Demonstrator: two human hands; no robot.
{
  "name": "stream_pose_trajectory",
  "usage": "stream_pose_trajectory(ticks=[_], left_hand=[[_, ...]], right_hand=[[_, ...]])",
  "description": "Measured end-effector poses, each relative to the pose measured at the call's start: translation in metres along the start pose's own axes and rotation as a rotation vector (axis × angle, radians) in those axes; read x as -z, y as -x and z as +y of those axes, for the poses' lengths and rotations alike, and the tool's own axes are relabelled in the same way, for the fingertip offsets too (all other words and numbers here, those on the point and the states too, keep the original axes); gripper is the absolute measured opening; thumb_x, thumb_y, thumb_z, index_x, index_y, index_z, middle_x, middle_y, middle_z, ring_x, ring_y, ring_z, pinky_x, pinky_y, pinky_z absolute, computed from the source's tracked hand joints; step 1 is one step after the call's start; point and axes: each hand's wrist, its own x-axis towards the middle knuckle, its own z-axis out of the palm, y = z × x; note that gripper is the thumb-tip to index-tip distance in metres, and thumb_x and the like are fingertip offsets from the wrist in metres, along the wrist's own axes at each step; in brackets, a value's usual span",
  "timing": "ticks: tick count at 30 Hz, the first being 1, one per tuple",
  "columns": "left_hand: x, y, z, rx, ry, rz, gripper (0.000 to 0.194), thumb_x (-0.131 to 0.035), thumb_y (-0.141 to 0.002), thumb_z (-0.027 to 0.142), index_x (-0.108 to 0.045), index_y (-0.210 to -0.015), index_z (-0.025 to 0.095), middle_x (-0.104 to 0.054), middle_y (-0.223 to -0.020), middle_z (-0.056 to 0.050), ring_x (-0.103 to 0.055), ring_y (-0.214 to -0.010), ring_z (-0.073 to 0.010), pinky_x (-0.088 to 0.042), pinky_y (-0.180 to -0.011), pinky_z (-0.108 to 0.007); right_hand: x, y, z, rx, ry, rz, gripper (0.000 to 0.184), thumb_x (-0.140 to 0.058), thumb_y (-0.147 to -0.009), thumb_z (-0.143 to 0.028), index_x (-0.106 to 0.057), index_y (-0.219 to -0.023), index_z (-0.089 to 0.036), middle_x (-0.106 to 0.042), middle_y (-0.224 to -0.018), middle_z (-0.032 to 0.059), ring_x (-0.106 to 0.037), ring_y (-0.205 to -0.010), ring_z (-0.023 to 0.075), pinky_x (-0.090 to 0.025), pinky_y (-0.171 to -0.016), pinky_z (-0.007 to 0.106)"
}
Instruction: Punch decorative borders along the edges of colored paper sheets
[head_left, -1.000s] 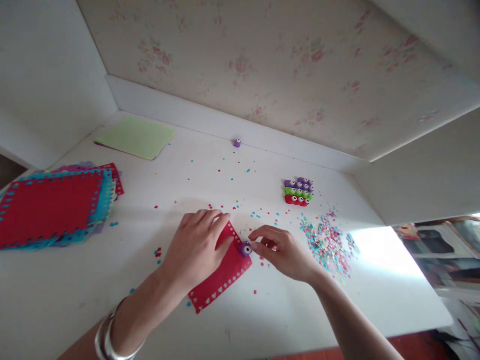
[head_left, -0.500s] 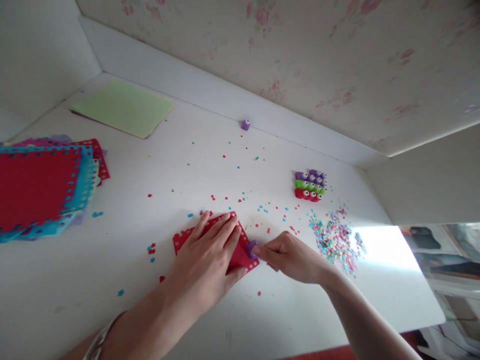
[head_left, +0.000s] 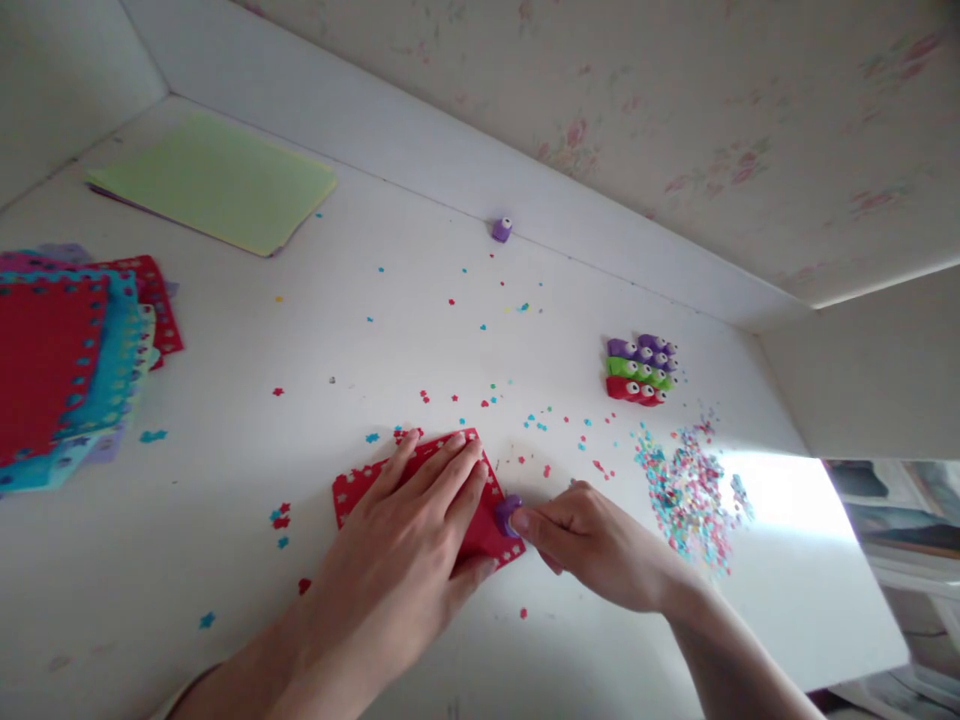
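A red sheet of paper (head_left: 487, 530) lies on the white table, with small star-shaped holes along its edges. My left hand (head_left: 420, 530) rests flat on it, fingers stretched out, covering much of its middle. At the sheet's right edge sits a purple craft punch (head_left: 508, 514). My right hand (head_left: 581, 540) is closed on this punch, the thumb pressing its top; the fingers beneath are partly hidden. Small red and blue paper cutouts (head_left: 281, 518) are scattered around the sheet.
Several purple, green and red punches (head_left: 637, 370) stand grouped at the right, near a confetti heap (head_left: 690, 490). Another purple punch (head_left: 502, 230) stands by the back wall. Light green paper (head_left: 217, 185) lies far left, above a stack of punched coloured sheets (head_left: 52, 370).
The camera view has shifted slightly, so the table's contents sit differently in frame. Both hands keep their places on the red paper and the punch, which stays at the right edge.
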Motion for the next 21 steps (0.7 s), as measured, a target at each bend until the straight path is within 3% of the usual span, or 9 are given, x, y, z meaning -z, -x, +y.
stream_pose_trajectory(ticks=[16, 21], left_hand=[[0.0014, -0.0026, -0.003, -0.032, 0.043, -0.028, 0.054, -0.048, -0.095, 0.048, -0.049, -0.139, 0.017, -0.039, -0.152, -0.008, -0.034, -0.141, -0.0259, -0.003, -0.122, -0.051], [-0.0003, -0.0029, -0.0018, -0.028, 0.051, -0.018, 0.06, -0.045, -0.094, 0.055, -0.048, -0.14, 0.017, -0.039, -0.152, -0.01, -0.032, -0.142, -0.0273, -0.005, -0.121, -0.053]], right_hand=[[0.0015, -0.001, 0.0, -0.023, -0.053, -0.078, 0.062, -0.032, -0.1, -0.053, -0.056, -0.057, -0.015, -0.05, -0.048, -0.0015, -0.047, -0.046, 0.0071, -0.035, -0.05, 0.02], [-0.0008, -0.0013, -0.0003, -0.012, -0.055, -0.083, 0.062, -0.032, -0.1, -0.053, -0.058, -0.059, -0.016, -0.055, -0.05, 0.0001, -0.05, -0.048, 0.0082, -0.037, -0.05, 0.02]])
